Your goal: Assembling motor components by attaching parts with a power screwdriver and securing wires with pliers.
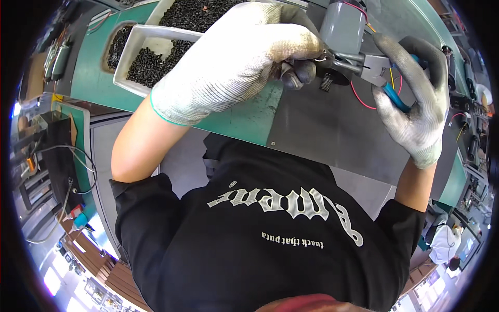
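Observation:
My left hand (244,57), in a white glove with grey-stained fingertips, is closed in a pinch at the front of a grey cylindrical motor (343,27). What it pinches is mostly hidden; a small shiny loop (320,59) shows by the fingertips. My right hand (418,112), gloved alike, grips a pair of pliers (375,68) with blue handles, its fingers and thumb around them. The pliers' jaws reach left across the motor's lower end, up to the left fingertips. Just below them a dark ridged shaft (326,82) sticks out toward me.
Left of my forearm stands a white tray (122,73) of small black parts, with another filled bin (195,13) behind it. A recess (118,48) in the green bench (91,78) holds more. Red and yellow wires (358,98) trail from the motor over a dark mat (332,130).

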{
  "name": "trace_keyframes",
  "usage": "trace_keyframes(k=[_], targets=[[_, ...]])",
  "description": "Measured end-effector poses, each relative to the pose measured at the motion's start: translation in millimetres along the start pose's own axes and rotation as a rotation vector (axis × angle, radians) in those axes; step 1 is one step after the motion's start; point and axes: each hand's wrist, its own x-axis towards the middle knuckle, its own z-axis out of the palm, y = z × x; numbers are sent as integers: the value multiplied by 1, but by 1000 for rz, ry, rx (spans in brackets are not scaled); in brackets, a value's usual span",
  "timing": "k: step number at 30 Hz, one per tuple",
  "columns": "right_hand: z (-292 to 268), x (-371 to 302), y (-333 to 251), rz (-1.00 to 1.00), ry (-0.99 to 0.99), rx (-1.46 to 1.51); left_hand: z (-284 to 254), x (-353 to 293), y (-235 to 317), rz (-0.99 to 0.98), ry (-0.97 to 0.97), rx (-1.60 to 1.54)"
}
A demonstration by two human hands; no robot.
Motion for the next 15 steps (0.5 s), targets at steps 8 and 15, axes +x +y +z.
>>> trace_keyframes(k=[8, 15], targets=[[4, 4, 2, -45, -21, -23, 9, -8, 12, 79, 41, 332], [4, 5, 11, -79, -107, -123, 19, 2, 28, -11, -13, 632]])
